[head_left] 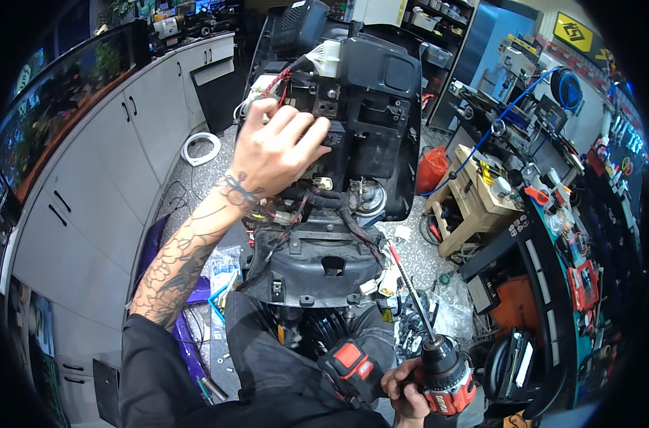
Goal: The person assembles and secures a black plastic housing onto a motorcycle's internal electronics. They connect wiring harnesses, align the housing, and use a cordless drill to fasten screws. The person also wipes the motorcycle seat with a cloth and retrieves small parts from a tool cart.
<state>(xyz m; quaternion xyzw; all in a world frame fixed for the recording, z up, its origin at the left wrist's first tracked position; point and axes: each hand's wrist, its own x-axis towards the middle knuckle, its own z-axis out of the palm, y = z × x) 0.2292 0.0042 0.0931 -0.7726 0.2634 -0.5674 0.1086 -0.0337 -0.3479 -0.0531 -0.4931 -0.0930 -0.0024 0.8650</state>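
Observation:
My right hand grips a red and black cordless drill low at the right, above my thigh. From its chuck a long thin bit with a red tip points up and forward. My left hand reaches over a partly stripped vehicle body of black plastic, fingers curled; whatever they hold is hidden behind the hand. Just beyond it are red wires and a white multi-pin connector. A round metal horn-like part sits right of the hand, beside taped wiring harnesses.
White cabinets curve along the left, with a coil of white tube on the speckled floor. At the right stand a wooden stool and a tool-covered bench. Clear plastic bags lie near the drill.

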